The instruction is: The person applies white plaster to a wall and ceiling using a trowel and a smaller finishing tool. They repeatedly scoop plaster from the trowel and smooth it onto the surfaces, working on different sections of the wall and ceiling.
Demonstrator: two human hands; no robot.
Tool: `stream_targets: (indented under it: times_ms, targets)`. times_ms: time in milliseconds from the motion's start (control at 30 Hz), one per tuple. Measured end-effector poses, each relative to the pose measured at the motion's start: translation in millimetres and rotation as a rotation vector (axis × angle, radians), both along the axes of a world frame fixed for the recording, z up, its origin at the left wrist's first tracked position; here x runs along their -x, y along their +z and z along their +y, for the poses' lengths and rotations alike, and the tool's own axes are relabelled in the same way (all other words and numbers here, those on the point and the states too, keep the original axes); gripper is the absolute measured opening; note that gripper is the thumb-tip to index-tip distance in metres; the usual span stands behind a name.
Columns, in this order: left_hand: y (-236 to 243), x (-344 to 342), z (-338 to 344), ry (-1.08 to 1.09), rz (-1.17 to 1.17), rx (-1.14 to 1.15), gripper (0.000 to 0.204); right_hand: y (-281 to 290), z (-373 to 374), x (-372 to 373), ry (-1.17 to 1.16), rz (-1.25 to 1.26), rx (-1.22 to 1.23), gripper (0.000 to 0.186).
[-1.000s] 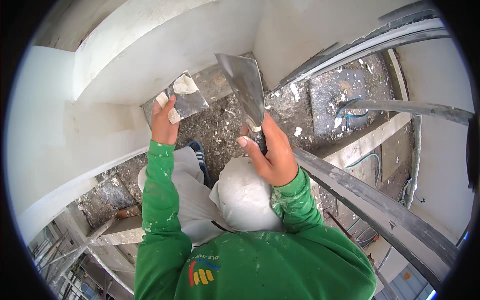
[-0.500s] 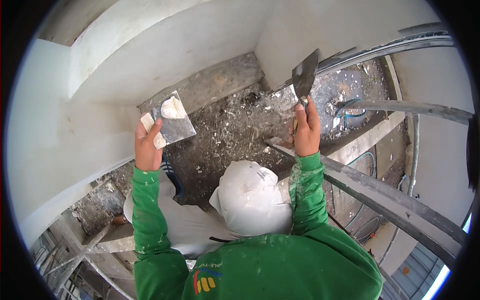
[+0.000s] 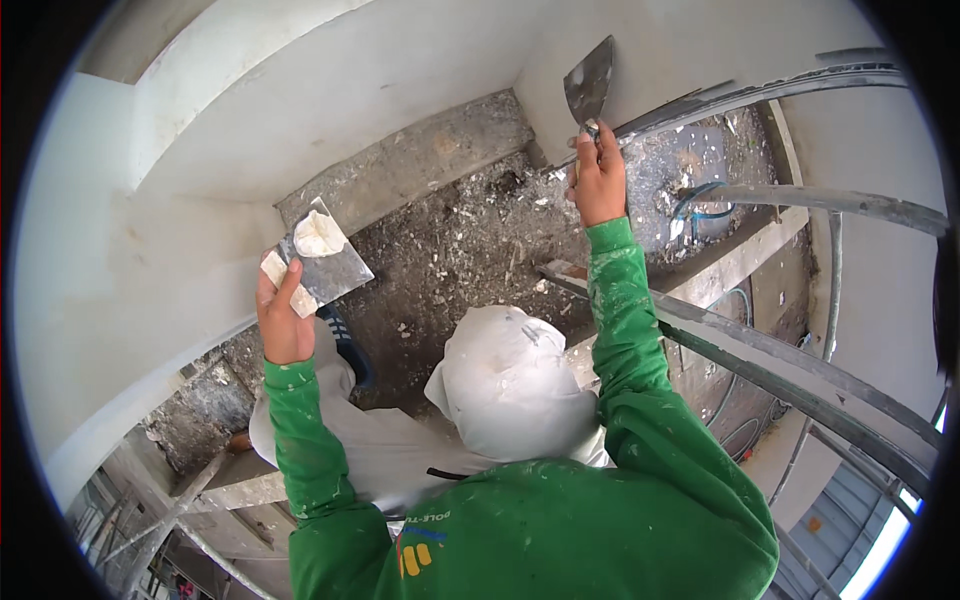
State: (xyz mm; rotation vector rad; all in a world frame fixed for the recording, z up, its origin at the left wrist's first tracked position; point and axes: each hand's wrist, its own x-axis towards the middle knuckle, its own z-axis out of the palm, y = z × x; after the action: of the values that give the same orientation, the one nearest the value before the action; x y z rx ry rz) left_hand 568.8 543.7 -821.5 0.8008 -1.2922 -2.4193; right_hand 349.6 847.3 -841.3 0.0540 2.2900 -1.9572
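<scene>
Head view: left hand grips metal plate by one edge (presumably leaving room for white paste); right hand grips scraper by its handle, blade exposed.

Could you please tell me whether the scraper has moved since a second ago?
Yes, the scraper moved right and higher in view, relative to the wall corner.

A building site under plastering: the grimy floor is strewn with pale plaster crumbs. Beyond this floor and to its left stand bare, patchily finished walls; a scaffold tube crosses to its right, with more scaffold poles nearer and left of it. A putty knife shows beyond its far edge.
</scene>
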Motion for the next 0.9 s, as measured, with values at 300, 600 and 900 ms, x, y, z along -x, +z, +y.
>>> stream_targets:
  times_ms: [300, 600, 900]
  targets:
    - [-1, -6, 15, 0.028, -0.034, 0.004, 0.037, -108, -6, -22, -0.144, 0.164, -0.32, 0.037]
    - [7, -7, 31, 0.086, -0.055, 0.024, 0.037, -133, -10, -26, -0.149, 0.147, -0.339, 0.037]
    - [-18, 90, 86, -0.115, 0.107, -0.128, 0.034, 64, 56, -121, 0.191, 0.085, -0.093, 0.04]
